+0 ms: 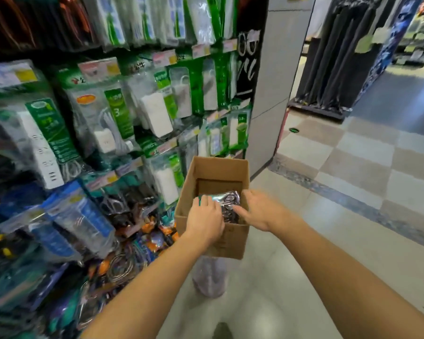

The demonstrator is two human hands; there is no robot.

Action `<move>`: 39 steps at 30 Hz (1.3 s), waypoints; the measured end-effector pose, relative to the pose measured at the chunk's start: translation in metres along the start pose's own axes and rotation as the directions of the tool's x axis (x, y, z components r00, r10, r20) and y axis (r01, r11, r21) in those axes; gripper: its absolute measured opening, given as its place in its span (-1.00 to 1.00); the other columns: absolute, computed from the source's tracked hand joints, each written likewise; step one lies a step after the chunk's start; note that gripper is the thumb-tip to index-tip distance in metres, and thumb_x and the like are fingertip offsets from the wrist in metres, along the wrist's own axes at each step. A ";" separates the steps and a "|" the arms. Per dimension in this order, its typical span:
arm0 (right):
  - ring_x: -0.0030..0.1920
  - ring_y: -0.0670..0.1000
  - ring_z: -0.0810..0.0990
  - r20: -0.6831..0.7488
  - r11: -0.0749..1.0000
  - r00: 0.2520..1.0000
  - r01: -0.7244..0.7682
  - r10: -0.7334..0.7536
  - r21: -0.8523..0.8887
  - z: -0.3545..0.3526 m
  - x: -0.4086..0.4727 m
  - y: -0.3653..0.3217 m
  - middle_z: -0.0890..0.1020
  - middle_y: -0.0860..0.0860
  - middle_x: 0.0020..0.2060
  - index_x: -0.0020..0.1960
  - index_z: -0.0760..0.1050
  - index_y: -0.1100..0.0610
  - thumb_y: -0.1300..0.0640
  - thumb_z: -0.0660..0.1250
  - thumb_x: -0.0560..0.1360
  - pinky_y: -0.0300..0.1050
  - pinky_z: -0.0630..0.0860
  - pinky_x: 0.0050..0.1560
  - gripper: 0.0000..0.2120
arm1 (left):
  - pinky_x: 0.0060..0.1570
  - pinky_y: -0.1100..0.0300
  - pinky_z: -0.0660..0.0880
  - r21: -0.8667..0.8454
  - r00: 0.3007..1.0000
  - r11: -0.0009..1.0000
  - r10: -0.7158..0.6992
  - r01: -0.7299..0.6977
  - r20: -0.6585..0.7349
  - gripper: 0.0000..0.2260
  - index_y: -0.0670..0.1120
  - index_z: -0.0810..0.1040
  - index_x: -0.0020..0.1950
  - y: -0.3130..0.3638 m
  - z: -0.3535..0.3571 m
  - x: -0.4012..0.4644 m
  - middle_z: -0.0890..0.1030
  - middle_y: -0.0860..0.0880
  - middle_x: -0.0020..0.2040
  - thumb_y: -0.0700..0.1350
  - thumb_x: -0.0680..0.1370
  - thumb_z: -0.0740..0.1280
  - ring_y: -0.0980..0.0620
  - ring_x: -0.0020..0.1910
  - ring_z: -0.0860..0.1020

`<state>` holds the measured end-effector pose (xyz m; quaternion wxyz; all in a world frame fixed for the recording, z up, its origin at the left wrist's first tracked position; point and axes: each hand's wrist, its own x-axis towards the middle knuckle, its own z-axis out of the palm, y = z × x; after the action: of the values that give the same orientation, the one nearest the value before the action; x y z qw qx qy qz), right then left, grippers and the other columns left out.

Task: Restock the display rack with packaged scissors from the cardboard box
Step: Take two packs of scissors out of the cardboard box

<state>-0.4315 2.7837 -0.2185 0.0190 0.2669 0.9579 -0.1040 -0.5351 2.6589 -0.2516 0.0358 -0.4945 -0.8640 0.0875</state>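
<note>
**Both hands in the box, on the packs of scissors**

An open cardboard box [212,209] stands in front of the person, raised off the pale tiled floor [316,241] on a whitish stand [209,277] that shows blurred beneath it. Inside the box lies a bundle of scissor packs [227,204], shiny plastic with a teal edge on the left side, filling the near half of the box; the far half shows bare brown cardboard.

The left hand [206,218] reaches over the near left rim of the box. Its fingers lie across the teal end of the bundle, bent down over it, so it seems to grasp the packs from the left. The right hand [258,209] comes in from the right side, its thumb and fingers pointing left and touching the right end of the bundle. Whether those fingers have closed on a pack I cannot tell, because the wrap and the box wall hide the tips. The bundle sits between the two hands, low in the box, not lifted above the rim.

To the left hangs the display rack [83,143], crowded with green and white packs of power strips [154,113]. Lower down, just left of the box, hang carded scissors [115,204] with dark handles, blurred.
</note>
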 end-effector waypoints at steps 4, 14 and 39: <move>0.25 0.14 0.47 0.109 0.999 0.994 0.031 -0.029 -0.024 0.016 0.073 0.016 0.49 0.14 0.28 0.37 0.36 0.15 -0.21 0.11 0.60 0.02 0.41 0.26 -0.48 | 0.44 -0.14 0.20 -0.063 0.987 0.995 -0.068 0.078 0.149 -0.53 -0.22 0.27 0.49 0.006 0.029 0.062 0.33 -0.25 0.49 -0.01 0.64 0.12 -0.23 0.47 0.28; 0.38 0.12 0.38 0.343 0.933 0.906 0.318 -0.246 -0.169 0.066 0.208 0.028 0.41 0.10 0.37 0.46 0.25 0.13 -0.23 0.07 0.60 0.09 0.45 0.27 -0.42 | 0.37 -0.06 0.28 -0.142 0.893 0.927 -0.280 0.347 0.351 -0.51 -0.24 0.32 0.47 -0.008 0.078 0.145 0.43 -0.23 0.41 0.05 0.64 0.14 -0.19 0.40 0.36; 0.29 0.10 0.47 0.631 0.660 0.538 0.749 -0.559 -0.054 0.143 0.325 0.033 0.44 0.10 0.30 0.37 0.33 0.15 0.06 0.32 0.54 -0.04 0.46 0.24 -0.55 | 0.22 0.00 0.48 -0.120 0.103 0.015 -0.620 0.993 0.778 -0.62 -0.20 0.38 0.41 0.055 0.129 0.202 0.46 -0.20 0.35 -0.09 0.62 0.22 -0.17 0.32 0.44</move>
<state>-0.6952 2.9464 -0.3947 0.3026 -0.1671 0.9381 -0.0212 -0.6100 2.8451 -0.3932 -0.3274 0.2146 -0.9114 -0.1268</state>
